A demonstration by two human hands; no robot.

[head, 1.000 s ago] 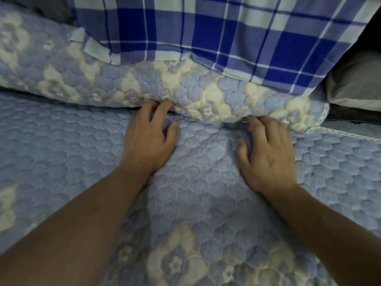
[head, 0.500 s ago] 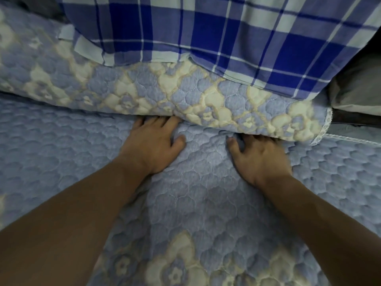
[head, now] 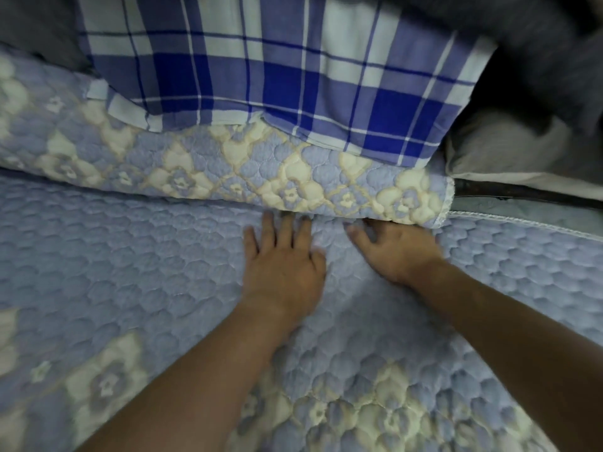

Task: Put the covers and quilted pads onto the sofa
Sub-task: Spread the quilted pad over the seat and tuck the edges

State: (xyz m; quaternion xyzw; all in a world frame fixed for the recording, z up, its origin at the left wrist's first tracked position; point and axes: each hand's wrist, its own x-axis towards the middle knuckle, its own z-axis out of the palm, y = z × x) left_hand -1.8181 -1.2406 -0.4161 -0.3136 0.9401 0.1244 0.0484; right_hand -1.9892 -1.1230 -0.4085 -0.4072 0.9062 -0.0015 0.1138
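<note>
Both my palms flat on the quilted seat pad, fingertips at the seam under the back pad.

My left hand [head: 284, 272] lies spread with straight fingers on the blue quilted seat pad [head: 130, 262], a soft puffy fabric stitched in scallop shapes, cream flowers along its near edge. My right hand [head: 396, 247] rests beside it, fingers extended and partly hidden under the rolled lower edge of the quilted back pad [head: 228, 171]; neither hand grips anything. That back pad is a rounded bolster-like fold patterned with cream diamonds and flowers, its long axis running left to right, dipping slightly rightward, ending in a white lace trim. A thin blue-and-white plaid cover [head: 277, 79] drapes over it from above. Grey sofa upholstery [head: 509, 151] shows at right.
</note>
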